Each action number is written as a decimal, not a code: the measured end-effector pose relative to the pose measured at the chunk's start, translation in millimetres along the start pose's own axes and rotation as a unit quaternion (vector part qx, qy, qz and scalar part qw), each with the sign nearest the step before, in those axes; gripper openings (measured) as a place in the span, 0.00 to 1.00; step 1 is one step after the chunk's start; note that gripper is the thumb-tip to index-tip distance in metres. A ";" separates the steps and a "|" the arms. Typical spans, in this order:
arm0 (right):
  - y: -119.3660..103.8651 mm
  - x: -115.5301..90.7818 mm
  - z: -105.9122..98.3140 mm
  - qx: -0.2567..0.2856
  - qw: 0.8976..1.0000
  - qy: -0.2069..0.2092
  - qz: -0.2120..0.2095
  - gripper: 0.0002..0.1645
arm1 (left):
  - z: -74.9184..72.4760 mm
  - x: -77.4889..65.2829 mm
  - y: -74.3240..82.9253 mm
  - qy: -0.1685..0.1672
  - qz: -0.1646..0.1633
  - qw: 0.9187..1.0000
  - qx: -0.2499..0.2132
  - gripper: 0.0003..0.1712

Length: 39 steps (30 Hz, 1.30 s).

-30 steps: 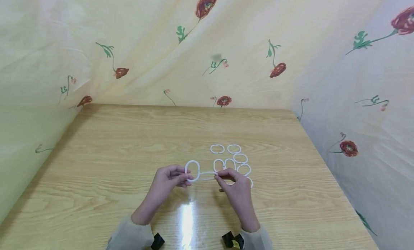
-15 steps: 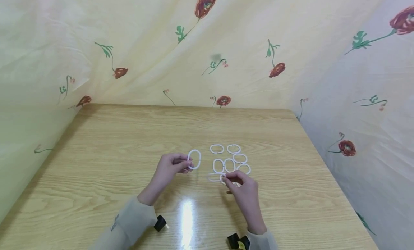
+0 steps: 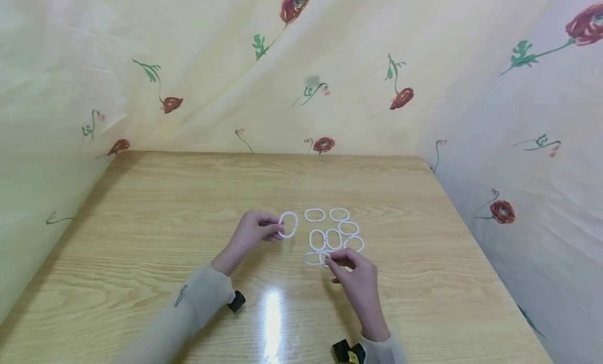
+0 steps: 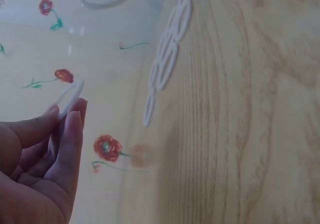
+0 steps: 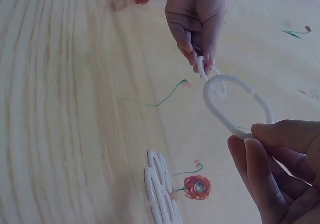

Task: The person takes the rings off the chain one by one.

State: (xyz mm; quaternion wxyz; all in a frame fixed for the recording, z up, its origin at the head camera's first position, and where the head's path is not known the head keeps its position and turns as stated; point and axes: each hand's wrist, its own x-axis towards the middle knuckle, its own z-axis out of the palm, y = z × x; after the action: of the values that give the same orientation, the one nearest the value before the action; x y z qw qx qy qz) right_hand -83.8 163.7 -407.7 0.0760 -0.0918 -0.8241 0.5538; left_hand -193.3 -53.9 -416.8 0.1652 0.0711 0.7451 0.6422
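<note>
My left hand (image 3: 254, 233) pinches a white oval plastic link (image 3: 297, 223) between thumb and fingers, holding it upright above the table. In the left wrist view the same link (image 4: 75, 97) shows almost edge-on at the fingertips. Nearer to me, my right hand (image 3: 356, 272) pinches a second white oval link (image 5: 214, 109) by one end. A small gap breaks its rim in the right wrist view. In the head view the two held links are apart. Several matching links lie flat just beyond my right hand, including a far one (image 3: 314, 209); my fingers partly hide the nearest.
The wood-grain table (image 3: 188, 196) extends around the links on all sides. A pale cloth (image 3: 212, 81) with red flowers hangs behind it and at both sides. Light glares off the tabletop (image 3: 272, 322) between my forearms. Each wrist carries a black device (image 3: 237, 301).
The held links were side by side, seemingly touching, and are now apart. My left hand has moved farther out and rightward with its link; my right hand drew its link rightward, then stayed nearly still.
</note>
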 end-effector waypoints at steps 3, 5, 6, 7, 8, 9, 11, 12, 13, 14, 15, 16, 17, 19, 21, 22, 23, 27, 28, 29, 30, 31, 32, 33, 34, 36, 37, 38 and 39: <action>-0.1 0.0 0.5 0.001 1.000 0.000 0.006 0.05 | -1.0 7.0 -0.9 -0.008 -0.008 1.000 0.014 0.11; 0.6 0.1 0.8 0.001 1.000 0.000 0.009 0.06 | -1.4 11.1 -0.9 -0.015 -0.013 1.000 0.023 0.11; 1.4 0.3 1.1 0.001 1.000 0.000 0.012 0.06 | -1.5 13.3 -0.8 -0.017 -0.017 0.999 0.030 0.11; 1.8 0.4 1.4 0.000 1.000 0.000 0.016 0.06 | -1.4 15.8 -0.7 -0.021 -0.021 0.999 0.035 0.11; 2.6 0.4 1.5 -0.002 1.000 0.000 0.017 0.06 | -1.2 18.3 -0.8 -0.025 -0.024 0.999 0.042 0.11; 3.4 0.5 1.7 -0.003 1.000 -0.001 0.018 0.06 | -1.0 20.8 -0.6 -0.030 -0.024 0.998 0.050 0.11; 4.0 0.2 1.8 -0.007 1.000 -0.002 0.016 0.06 | -0.2 26.0 -0.2 -0.038 -0.025 0.997 0.068 0.10; 4.1 0.0 1.8 -0.008 1.000 -0.003 0.016 0.06 | 0.4 28.6 -0.2 -0.042 -0.025 0.996 0.076 0.09; 3.9 -0.3 1.8 -0.010 1.000 -0.004 0.015 0.06 | 1.1 31.0 -0.1 -0.047 -0.023 0.995 0.084 0.09; 3.8 -0.6 1.9 -0.011 1.000 -0.005 0.015 0.06 | 1.8 33.4 -0.1 -0.050 -0.021 0.994 0.091 0.09; 3.5 -0.8 2.1 -0.011 1.000 -0.006 0.015 0.06 | 2.5 35.4 0.6 -0.052 -0.022 0.994 0.097 0.08; 3.1 -1.1 2.3 -0.012 1.000 -0.006 0.014 0.06 | 3.1 37.4 0.8 -0.054 -0.023 0.993 0.102 0.08; 2.9 -1.2 2.5 -0.011 1.000 -0.007 0.015 0.06 | 3.7 39.3 1.1 -0.057 -0.024 0.992 0.106 0.08; 2.6 -1.4 3.1 -0.013 1.000 -0.008 0.017 0.07 | 4.6 42.5 1.4 -0.063 -0.025 0.991 0.118 0.08; 2.3 -1.5 3.5 -0.015 1.000 -0.008 0.018 0.06 | 5.2 45.6 1.3 -0.069 -0.028 0.989 0.126 0.08; 2.8 -1.5 3.6 -0.017 1.000 -0.009 0.020 0.06 | 5.2 47.2 0.7 -0.072 -0.029 0.989 0.129 0.08; 3.3 -1.4 3.8 -0.018 1.000 -0.009 0.021 0.06 | 5.2 48.5 0.2 -0.075 -0.027 0.988 0.135 0.08; 5.1 -0.9 4.0 -0.023 0.999 -0.008 0.026 0.05 | 5.8 53.2 -0.7 -0.084 -0.027 0.985 0.151 0.07; 5.8 -0.9 4.1 -0.023 0.999 -0.008 0.026 0.04 | 5.9 54.1 -0.7 -0.086 -0.028 0.984 0.155 0.07; 5.9 -0.9 4.2 -0.022 0.999 -0.007 0.026 0.04 | 6.1 54.9 -0.7 -0.087 -0.031 0.983 0.159 0.07; 6.1 -1.0 4.3 -0.021 0.999 -0.006 0.026 0.04 | 6.2 55.7 -0.8 -0.089 -0.033 0.982 0.163 0.06; 6.7 -1.0 4.5 -0.020 0.999 -0.006 0.025 0.04 | 6.1 56.3 -0.8 -0.090 -0.034 0.981 0.167 0.06; 6.9 -1.2 4.5 -0.019 1.000 -0.006 0.024 0.04 | 6.2 57.1 -1.2 -0.091 -0.035 0.981 0.170 0.06; 7.2 -1.3 4.6 -0.016 1.000 -0.005 0.025 0.04 | 6.4 58.0 -1.5 -0.091 -0.037 0.980 0.174 0.06; 7.3 -1.5 4.8 -0.013 1.000 -0.004 0.025 0.04 | 6.4 59.0 -1.7 -0.091 -0.039 0.979 0.178 0.06; 7.3 -1.7 5.0 -0.012 1.000 -0.004 0.025 0.04 | 6.5 60.4 -1.7 -0.093 -0.040 0.978 0.184 0.06; 7.2 -1.7 5.0 -0.011 1.000 -0.003 0.027 0.05 | 6.8 61.1 -1.5 -0.094 -0.041 0.977 0.187 0.06; 6.9 -1.9 4.9 -0.012 1.000 -0.003 0.028 0.05 | 6.9 61.8 -1.5 -0.095 -0.041 0.976 0.191 0.06; 6.7 -2.0 5.0 -0.012 0.999 -0.002 0.029 0.05 | 7.2 62.4 -1.1 -0.096 -0.041 0.976 0.193 0.06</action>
State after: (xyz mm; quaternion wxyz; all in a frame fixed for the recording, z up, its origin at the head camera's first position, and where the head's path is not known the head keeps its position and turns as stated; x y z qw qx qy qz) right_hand -82.6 161.3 -415.8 0.0571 -0.1158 -0.8278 0.5460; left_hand -249.1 -27.6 -428.4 0.2455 0.1319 0.8382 0.4688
